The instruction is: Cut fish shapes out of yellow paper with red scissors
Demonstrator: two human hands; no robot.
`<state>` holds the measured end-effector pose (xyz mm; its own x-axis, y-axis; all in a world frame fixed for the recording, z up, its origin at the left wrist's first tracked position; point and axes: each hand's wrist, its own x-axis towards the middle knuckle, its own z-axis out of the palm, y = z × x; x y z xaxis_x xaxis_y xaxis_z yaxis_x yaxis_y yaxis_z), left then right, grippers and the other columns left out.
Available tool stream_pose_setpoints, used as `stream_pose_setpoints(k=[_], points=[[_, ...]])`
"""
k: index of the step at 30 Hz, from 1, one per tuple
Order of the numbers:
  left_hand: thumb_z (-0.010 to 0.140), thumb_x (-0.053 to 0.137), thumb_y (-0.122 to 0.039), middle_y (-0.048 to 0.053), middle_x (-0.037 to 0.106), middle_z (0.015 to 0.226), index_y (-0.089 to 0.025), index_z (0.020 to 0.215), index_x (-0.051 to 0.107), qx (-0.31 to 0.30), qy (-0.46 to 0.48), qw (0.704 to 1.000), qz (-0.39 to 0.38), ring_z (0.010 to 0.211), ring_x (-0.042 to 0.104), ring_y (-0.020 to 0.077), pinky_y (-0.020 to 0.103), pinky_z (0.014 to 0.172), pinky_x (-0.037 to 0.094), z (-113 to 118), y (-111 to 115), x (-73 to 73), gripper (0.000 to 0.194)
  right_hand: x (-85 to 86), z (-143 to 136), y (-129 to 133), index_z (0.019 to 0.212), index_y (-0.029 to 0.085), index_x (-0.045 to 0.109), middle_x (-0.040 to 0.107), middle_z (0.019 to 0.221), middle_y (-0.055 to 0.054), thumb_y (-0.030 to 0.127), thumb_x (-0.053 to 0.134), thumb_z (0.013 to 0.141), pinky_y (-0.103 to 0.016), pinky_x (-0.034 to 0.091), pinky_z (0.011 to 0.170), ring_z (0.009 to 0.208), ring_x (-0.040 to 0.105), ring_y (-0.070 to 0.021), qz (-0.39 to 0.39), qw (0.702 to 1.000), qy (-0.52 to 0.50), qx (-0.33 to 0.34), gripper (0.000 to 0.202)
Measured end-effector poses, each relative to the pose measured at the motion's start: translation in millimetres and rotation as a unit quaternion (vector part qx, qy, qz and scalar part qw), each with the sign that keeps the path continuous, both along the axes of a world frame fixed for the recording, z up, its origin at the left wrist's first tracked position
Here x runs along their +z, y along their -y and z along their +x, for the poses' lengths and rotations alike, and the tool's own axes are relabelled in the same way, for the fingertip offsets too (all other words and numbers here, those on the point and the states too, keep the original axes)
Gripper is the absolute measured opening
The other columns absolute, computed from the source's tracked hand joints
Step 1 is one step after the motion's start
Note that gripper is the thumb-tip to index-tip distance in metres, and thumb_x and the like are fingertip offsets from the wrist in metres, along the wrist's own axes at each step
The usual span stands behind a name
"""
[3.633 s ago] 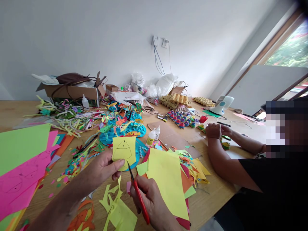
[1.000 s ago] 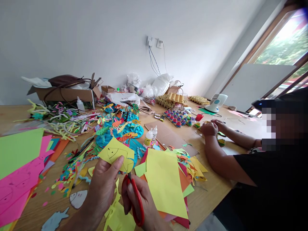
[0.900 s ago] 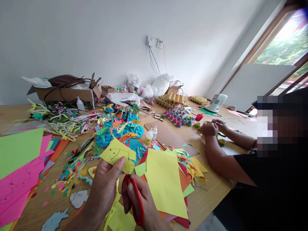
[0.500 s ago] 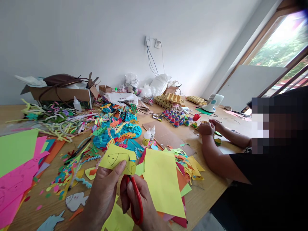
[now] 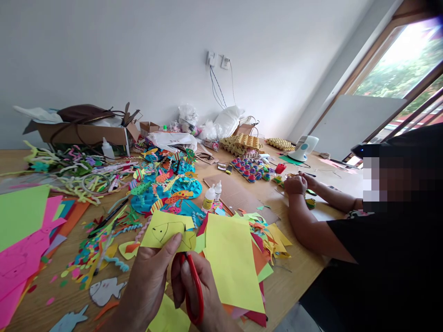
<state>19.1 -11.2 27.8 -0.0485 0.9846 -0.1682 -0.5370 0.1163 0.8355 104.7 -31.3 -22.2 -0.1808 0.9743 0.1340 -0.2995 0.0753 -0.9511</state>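
Pinched between the thumb and fingers of my left hand (image 5: 152,272) is a piece of yellow paper (image 5: 162,226) with a fish drawn on it in dark line. My right hand (image 5: 204,281) is closed around red-handled scissors (image 5: 197,295), whose blades meet the lower edge of the paper near the drawn tail; much of the blades is hidden. Just right of my hands lies a larger yellow sheet (image 5: 231,263) on a stack of coloured paper. Below my hands rests another yellow piece (image 5: 169,316). A white paper fish (image 5: 106,290) lies left of my left wrist.
Blue egg-carton pieces with paper fish (image 5: 141,200) stand beyond my hands, beside glue bottles (image 5: 208,198). Pink sheets (image 5: 20,265) and confetti (image 5: 79,258) spread to the left. At the right, another person (image 5: 311,235) works with both hands at the table.
The view has shifted slightly, so the table's contents sit a little further left. Both hands keep their hold, and the scissors stay at the paper's lower edge.
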Motion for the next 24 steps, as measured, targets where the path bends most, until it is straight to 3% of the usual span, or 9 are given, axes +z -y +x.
stream_pose_setpoints(k=[9,19,24], points=[[0.064,0.080,-0.026,0.001,0.077,0.078,-0.018,0.074,0.073,-0.010,0.025,1.000,-0.006,0.083,0.071,0.0229,0.028,0.074,0.058,0.8,-0.4,-1.5,0.015,9.9,-0.4,1.6,0.058,0.020,0.040,0.038,0.041,0.006,0.075,0.042,0.077,-0.017,0.026,0.035,0.035,0.029,-0.0065,-0.039,0.998,0.050,-0.020,0.058],[0.061,0.081,-0.024,-0.003,0.076,0.081,-0.022,0.093,0.072,0.030,0.040,0.999,0.000,0.098,0.067,0.0224,0.026,0.085,0.054,2.5,-2.3,-0.8,0.034,3.7,0.1,3.3,0.059,0.019,0.043,0.038,0.041,0.006,0.075,0.044,0.077,-0.015,0.026,0.035,0.034,0.029,-0.0055,-0.047,0.997,0.051,-0.018,0.058],[0.062,0.080,-0.026,-0.002,0.076,0.074,-0.021,0.085,0.072,0.036,0.032,0.999,-0.008,0.099,0.066,0.0236,0.031,0.094,0.050,1.7,-2.4,-2.7,0.025,6.2,0.6,2.3,0.057,0.019,0.043,0.040,0.041,0.006,0.074,0.045,0.076,-0.016,0.028,0.036,0.035,0.030,-0.0060,-0.034,0.997,0.068,-0.031,0.059]])
